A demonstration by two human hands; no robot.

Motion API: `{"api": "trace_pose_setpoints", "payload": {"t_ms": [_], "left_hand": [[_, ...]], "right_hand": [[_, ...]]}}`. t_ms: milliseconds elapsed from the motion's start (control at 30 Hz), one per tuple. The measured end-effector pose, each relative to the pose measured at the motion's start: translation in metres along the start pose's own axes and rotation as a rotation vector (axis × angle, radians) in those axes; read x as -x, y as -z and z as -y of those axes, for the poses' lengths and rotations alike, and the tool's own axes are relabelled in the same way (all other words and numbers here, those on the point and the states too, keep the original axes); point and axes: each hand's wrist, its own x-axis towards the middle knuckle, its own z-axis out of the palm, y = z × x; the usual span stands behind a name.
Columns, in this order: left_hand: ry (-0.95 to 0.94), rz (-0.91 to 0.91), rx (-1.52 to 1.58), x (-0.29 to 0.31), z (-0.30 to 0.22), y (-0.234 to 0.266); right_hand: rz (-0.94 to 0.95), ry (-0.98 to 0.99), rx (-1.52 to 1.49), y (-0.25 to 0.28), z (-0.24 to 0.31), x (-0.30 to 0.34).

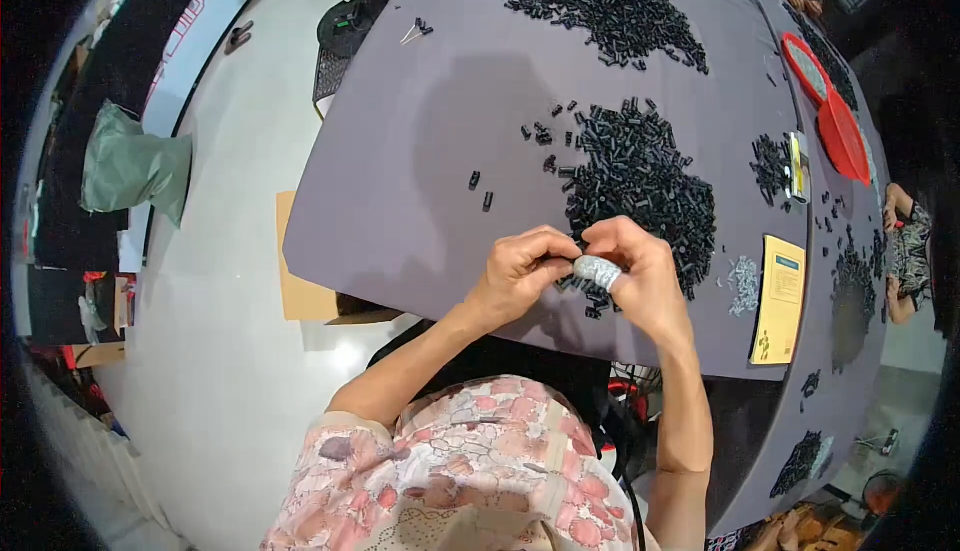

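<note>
Over the near edge of a large pile of small black cylindrical parts [640, 161], my two hands meet. My left hand [515, 276] is closed in a pinch, its fingertips at a small dark part too hidden to make out. A curved, grey-white speckled piece [598, 271] shows at the thumb side of my right hand [640, 276], whose fingers are closed; its kind is unclear. A few black parts [488, 201] lie loose left of the pile.
The grey-covered table [380, 191] also bears another black pile [640, 21] farther off, small whitish parts [743, 286], a yellow booklet [778, 301] and a red basket [843, 136] at right. Other people [908, 256] sit along the right side. A cardboard box [300, 291] stands by the left corner.
</note>
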Motion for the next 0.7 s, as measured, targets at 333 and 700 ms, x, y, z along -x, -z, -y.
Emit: {"api": "trace_pose_setpoints", "payload": {"t_ms": [333,700], "left_hand": [[0.322,-0.303,0.445,0.016,0.021,0.043],[0.371,-0.360,0.526,0.037,0.035,0.056]], "right_hand": [[0.022,0.124,0.260,-0.025,-0.006,-0.099],[-0.314,0.327,0.910,-0.067,-0.046,-0.168]]}}
